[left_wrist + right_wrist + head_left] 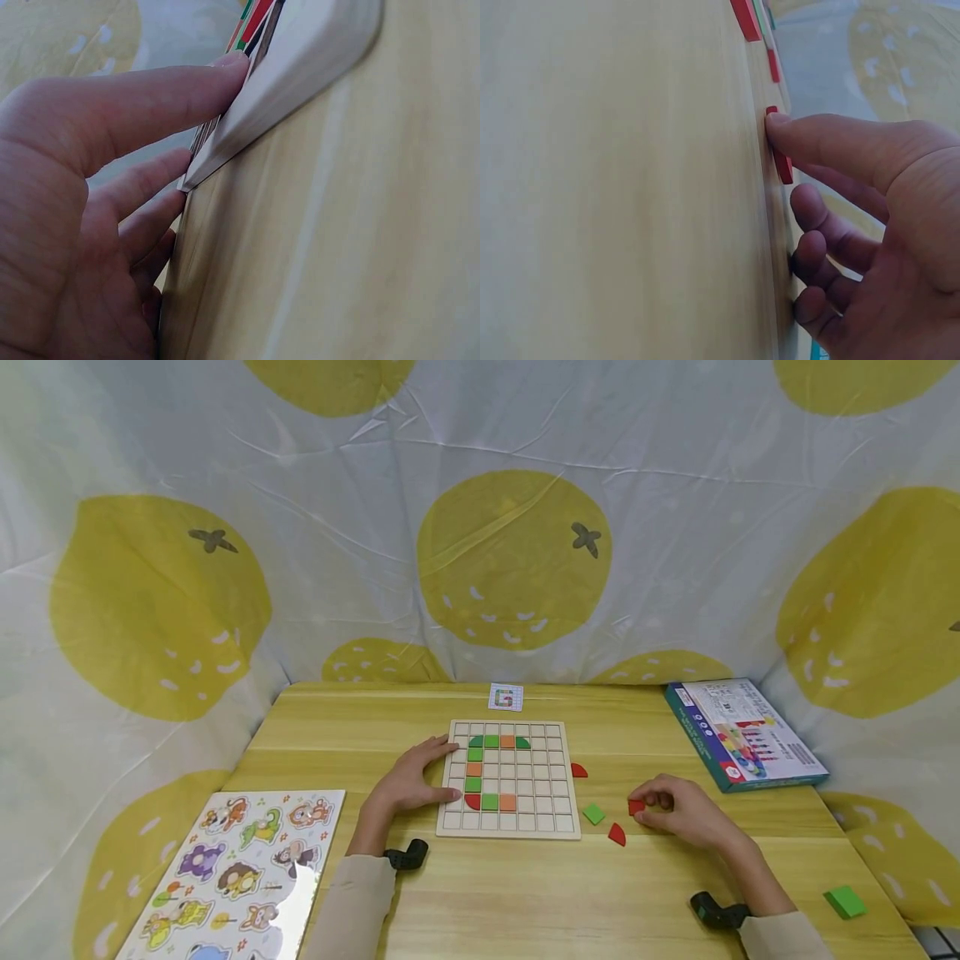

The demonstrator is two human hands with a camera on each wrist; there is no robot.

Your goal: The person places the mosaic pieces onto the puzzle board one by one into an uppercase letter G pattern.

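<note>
A wooden grid board (540,821) lies mid-table, with green, orange and red pieces set in a C-like line. At its left edge is my left hand (411,782), thumb on the rim near a red corner piece (472,802) and fingers fairly straight along the side. The board's pale edge (315,82) shows beneath that thumb in the left wrist view. My right hand (684,810) pinches a small red piece (783,166) between thumb and index finger, close over the table, the other fingers curled loosely. Between hand and board lie a green square (594,813) and a red quarter-round (617,834).
Another red quarter-round (579,770) lies by the board's right edge. Behind the board is a small pattern card (506,697). A boxed game (780,735) sits back right, green squares (845,902) front right, and an animal puzzle (262,852) at left.
</note>
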